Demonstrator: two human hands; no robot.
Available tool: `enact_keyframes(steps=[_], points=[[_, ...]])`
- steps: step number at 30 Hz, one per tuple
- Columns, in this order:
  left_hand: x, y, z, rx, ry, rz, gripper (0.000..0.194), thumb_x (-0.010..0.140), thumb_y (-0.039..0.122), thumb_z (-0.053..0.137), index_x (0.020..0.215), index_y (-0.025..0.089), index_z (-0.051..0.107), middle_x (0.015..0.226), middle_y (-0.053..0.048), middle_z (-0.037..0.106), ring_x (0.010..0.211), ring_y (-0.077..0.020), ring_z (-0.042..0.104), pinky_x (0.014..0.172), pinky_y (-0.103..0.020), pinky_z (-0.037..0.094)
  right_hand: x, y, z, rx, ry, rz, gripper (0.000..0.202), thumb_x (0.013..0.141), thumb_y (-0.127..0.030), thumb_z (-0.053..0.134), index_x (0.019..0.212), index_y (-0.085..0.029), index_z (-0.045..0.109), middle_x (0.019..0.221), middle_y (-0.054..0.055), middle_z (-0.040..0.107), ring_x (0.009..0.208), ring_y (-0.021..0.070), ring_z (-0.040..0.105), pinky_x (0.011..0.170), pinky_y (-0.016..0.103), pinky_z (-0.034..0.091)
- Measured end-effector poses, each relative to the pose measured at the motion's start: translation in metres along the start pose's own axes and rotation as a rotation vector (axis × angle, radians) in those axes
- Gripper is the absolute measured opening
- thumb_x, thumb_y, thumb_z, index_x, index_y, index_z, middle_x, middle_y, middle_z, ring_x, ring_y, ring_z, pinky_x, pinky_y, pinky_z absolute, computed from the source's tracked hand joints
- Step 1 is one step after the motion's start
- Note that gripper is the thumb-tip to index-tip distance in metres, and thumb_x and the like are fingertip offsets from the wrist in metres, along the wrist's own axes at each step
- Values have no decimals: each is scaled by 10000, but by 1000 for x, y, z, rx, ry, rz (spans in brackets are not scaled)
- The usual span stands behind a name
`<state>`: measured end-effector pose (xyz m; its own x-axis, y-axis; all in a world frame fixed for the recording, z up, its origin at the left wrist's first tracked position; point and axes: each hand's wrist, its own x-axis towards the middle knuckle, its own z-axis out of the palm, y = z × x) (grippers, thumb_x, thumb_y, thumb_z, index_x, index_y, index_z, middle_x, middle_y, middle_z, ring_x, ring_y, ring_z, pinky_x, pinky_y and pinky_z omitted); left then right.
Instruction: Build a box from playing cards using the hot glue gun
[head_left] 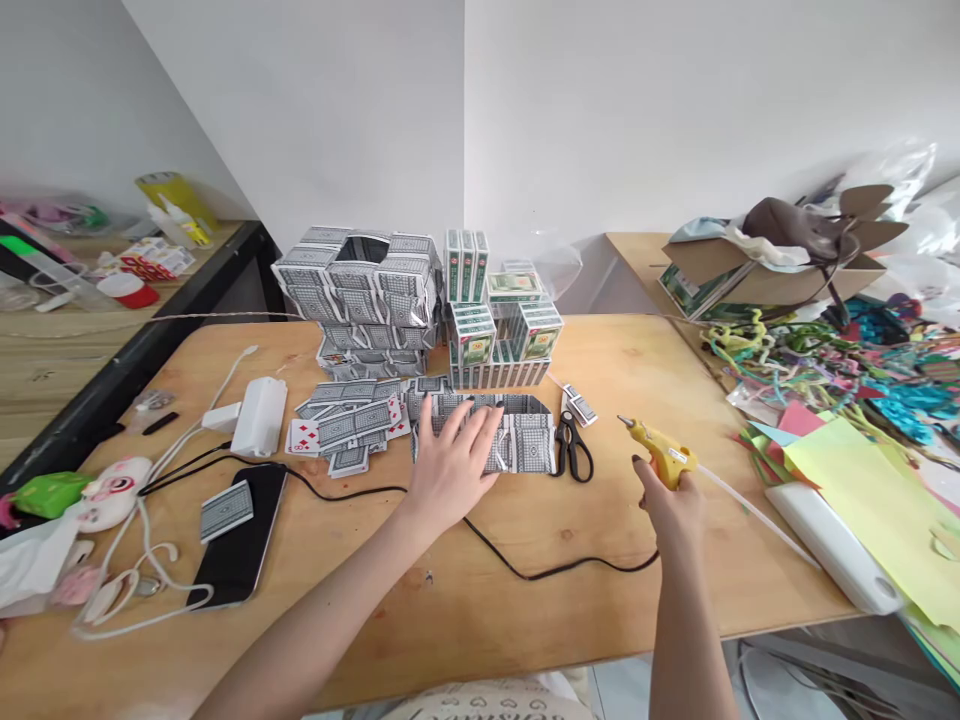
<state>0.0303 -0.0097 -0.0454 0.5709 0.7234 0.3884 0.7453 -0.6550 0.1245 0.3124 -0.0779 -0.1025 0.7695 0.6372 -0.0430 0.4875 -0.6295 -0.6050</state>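
A low, open-topped box made of playing cards (531,443), with grey patterned backs outward, lies in the middle of the table. My left hand (450,465) rests over its left part, fingers stretched out and apart, with fingertips reaching across the top; what lies under the palm is hidden. In my right hand (671,505) is a yellow hot glue gun (661,450), its nozzle pointing left and a white glue stick (750,505) trailing from its back. Black-handled scissors (572,448) lie between the box and the glue gun.
Loose playing cards (352,425) lie left of the box. Behind stand a tall card structure (367,300) and stacked green-and-white card packs (502,330). A black cable (525,575) crosses the table. A phone (244,550) and white charger (259,415) sit left; coloured paper (877,500) lies right.
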Motion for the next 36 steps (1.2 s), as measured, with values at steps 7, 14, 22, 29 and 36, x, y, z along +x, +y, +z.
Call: enact_keyframes(steps=[7, 14, 22, 29, 36], points=[[-9, -3, 4, -41, 60, -66, 571, 695, 332, 655, 1206, 152, 475, 1175, -113, 580, 1112, -296, 495, 1064, -582, 160, -36, -66, -26, 143, 195, -477, 376, 622, -484, 631, 556, -208, 384, 697, 3, 499, 460, 78, 413, 414, 234, 362], [-13, -2, 6, -53, 95, -84, 592, 687, 331, 659, 1219, 148, 475, 1187, -129, 570, 1114, -305, 498, 1053, -577, 195, -45, -106, -19, -129, 216, -883, 258, 729, -433, 552, 721, -179, 507, 862, 43, 554, 462, 63, 435, 395, 215, 293], [-13, -3, 6, -65, 85, -83, 573, 691, 336, 656, 1202, 144, 485, 1181, -118, 576, 1113, -292, 497, 1061, -573, 181, -38, -114, -22, -451, 297, -1174, 180, 783, -276, 475, 881, -159, 571, 949, 56, 591, 517, 90, 489, 414, 237, 250], [-13, -3, 5, -59, 99, -64, 570, 676, 342, 670, 1188, 153, 507, 1164, -117, 584, 1098, -301, 509, 1052, -585, 203, -34, -123, -34, -510, 210, -1273, 169, 778, -186, 451, 889, -156, 575, 956, 58, 569, 564, 100, 504, 434, 241, 282], [-14, -3, 6, -61, 85, -67, 561, 695, 347, 655, 1192, 140, 498, 1173, -118, 580, 1110, -294, 499, 1063, -582, 176, -32, -127, -36, -533, 179, -1312, 173, 802, -179, 418, 896, -160, 563, 927, 51, 557, 569, 101, 492, 436, 235, 295]])
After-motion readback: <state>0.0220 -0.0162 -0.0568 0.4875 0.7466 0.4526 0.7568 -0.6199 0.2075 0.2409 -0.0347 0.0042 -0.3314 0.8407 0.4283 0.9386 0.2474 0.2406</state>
